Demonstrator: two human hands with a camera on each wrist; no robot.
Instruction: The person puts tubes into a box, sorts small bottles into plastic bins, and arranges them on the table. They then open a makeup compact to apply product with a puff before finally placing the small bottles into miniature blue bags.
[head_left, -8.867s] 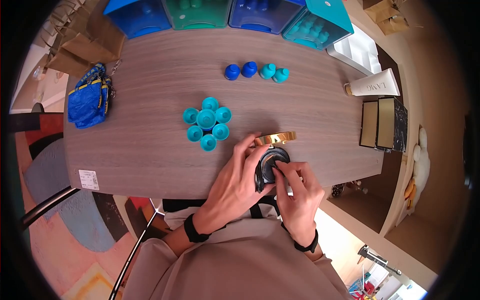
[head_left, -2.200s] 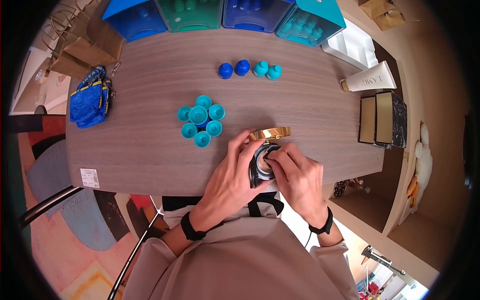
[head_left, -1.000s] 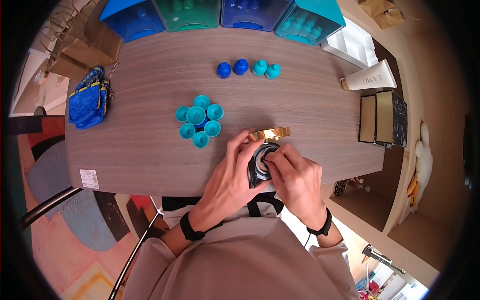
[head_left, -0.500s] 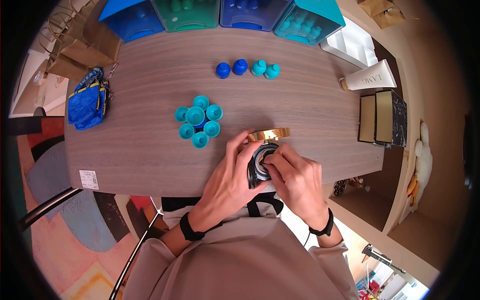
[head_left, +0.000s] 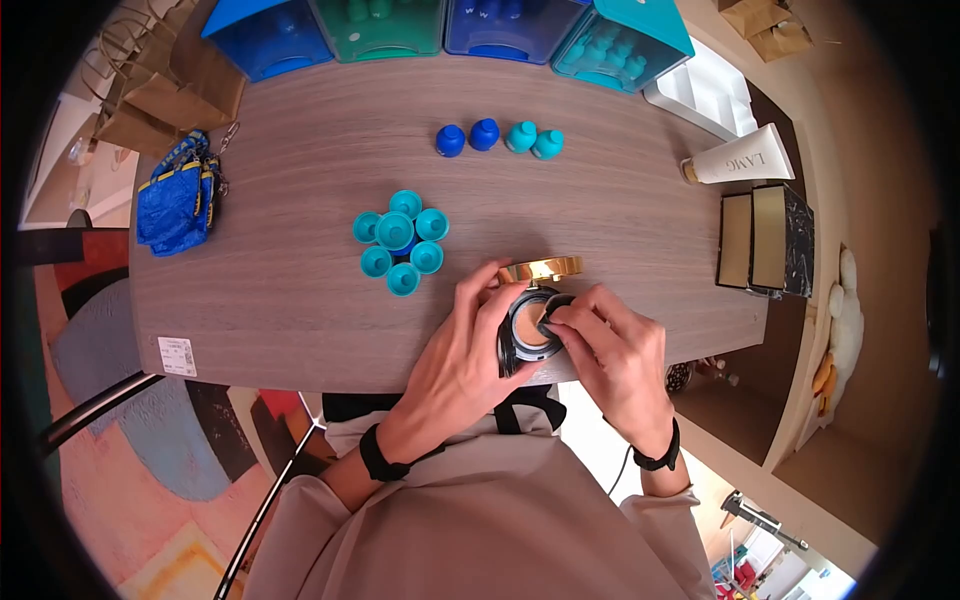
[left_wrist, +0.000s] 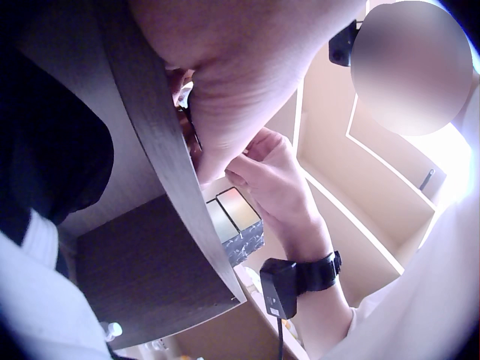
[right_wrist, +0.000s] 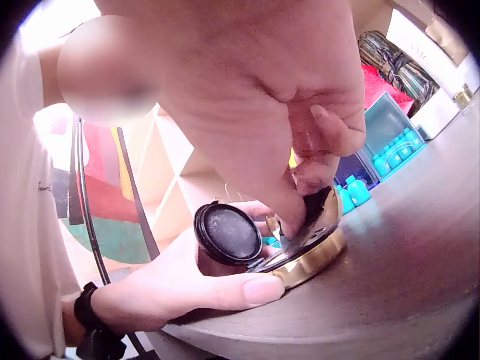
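Observation:
An opened cushion compact (head_left: 530, 325) with a beige pan stands near the table's front edge, its gold lid (head_left: 540, 269) tipped up on the far side. My left hand (head_left: 460, 335) grips the compact from the left, thumb along its near edge. In the right wrist view a round black inner lid (right_wrist: 229, 232) stands raised beside the gold rim (right_wrist: 322, 259). Between thumb and fingers, my right hand (head_left: 620, 365) pinches a dark powder puff (head_left: 556, 305), which overlaps the pan's right side. The left wrist view mostly hides the compact behind a hand.
Left of the hands is a cluster of teal cups (head_left: 395, 232). Blue bottles (head_left: 450, 141) and teal bottles (head_left: 548, 144) line up farther back, before coloured bins (head_left: 520, 30). A white tube (head_left: 740, 155) and black-edged boxes (head_left: 765, 237) stand right, a blue bag (head_left: 178, 208) left.
My right hand has shifted right with the puff, baring most of the beige pan that it covered half a second ago. My left hand keeps its grip on the compact.

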